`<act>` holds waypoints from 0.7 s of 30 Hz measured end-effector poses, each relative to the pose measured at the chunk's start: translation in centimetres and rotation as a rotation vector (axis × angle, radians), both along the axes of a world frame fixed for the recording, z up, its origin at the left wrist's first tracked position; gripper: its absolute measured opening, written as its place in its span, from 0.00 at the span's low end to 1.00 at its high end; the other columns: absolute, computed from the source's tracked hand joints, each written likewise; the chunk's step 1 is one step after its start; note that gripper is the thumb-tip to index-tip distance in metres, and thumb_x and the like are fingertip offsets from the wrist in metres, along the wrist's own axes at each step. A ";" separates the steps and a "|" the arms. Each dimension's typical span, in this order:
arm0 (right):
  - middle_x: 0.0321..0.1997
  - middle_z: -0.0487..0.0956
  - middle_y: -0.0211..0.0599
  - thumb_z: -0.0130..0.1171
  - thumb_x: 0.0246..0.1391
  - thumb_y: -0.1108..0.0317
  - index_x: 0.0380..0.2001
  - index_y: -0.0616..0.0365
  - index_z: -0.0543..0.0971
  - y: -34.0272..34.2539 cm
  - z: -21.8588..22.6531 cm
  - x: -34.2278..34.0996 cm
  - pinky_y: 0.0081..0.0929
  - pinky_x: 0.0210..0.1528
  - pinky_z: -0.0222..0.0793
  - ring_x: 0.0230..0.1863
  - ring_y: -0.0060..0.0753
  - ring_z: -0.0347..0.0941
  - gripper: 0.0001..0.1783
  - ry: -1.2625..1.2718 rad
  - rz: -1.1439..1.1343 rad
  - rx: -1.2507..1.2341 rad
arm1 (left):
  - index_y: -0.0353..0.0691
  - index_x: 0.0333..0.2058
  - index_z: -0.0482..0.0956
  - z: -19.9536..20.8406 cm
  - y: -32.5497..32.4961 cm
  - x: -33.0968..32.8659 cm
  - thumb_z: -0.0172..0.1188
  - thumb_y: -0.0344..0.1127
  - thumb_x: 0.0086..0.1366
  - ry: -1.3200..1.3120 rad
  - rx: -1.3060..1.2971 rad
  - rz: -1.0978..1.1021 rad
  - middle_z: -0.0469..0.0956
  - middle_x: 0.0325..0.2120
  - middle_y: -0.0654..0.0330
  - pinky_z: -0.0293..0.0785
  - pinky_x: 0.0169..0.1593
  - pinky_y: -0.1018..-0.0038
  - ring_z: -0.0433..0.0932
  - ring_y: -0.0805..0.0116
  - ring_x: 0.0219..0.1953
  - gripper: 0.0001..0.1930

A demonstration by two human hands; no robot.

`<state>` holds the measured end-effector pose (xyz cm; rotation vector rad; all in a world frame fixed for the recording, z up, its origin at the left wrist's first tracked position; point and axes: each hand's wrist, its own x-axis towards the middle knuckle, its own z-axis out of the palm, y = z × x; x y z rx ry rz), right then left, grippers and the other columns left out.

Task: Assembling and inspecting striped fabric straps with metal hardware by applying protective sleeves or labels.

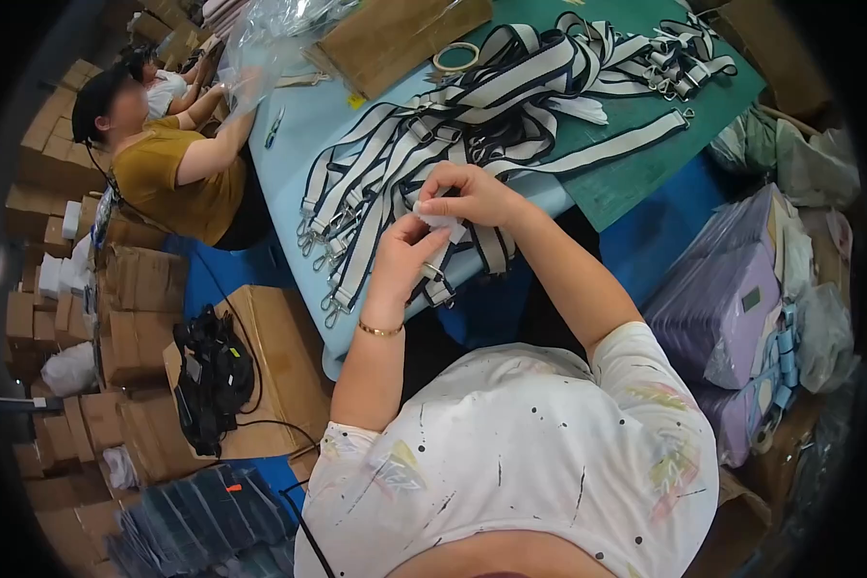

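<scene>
Both hands meet at the near edge of the table, fingers closed in a pinch. Between them is a small crumpled white piece [445,224], perhaps paper or cloth; its kind does not show clearly. My left hand [401,252] grips its lower left side, and my right hand [467,196] pinches it from above right. Just beyond and under my hands lies a tangled pile of white webbing straps [520,85] with dark edging. Metal snap hooks [333,250] hang at their near left ends. One strap [611,144] stretches out to the right.
The table [308,125] has a green mat [635,183] on its right, with a tape roll [455,58] and brown cardboard [395,43] farther back. Two people [178,164] work on the left. Black straps [209,380] top a carton. Purple stacked goods [717,289] stand right.
</scene>
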<state>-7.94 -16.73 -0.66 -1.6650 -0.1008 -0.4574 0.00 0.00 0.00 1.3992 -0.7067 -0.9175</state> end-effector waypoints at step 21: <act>0.27 0.76 0.30 0.62 0.51 0.62 0.26 0.55 0.78 1.5 -0.1 -1.0 0.29 0.37 0.62 0.32 0.32 0.69 0.09 -0.149 -0.396 -0.249 | 0.33 0.46 0.76 -0.1 1.8 -2.9 0.58 0.35 0.62 -0.993 0.011 0.189 0.76 0.41 0.50 0.71 0.47 0.70 0.75 0.55 0.43 0.15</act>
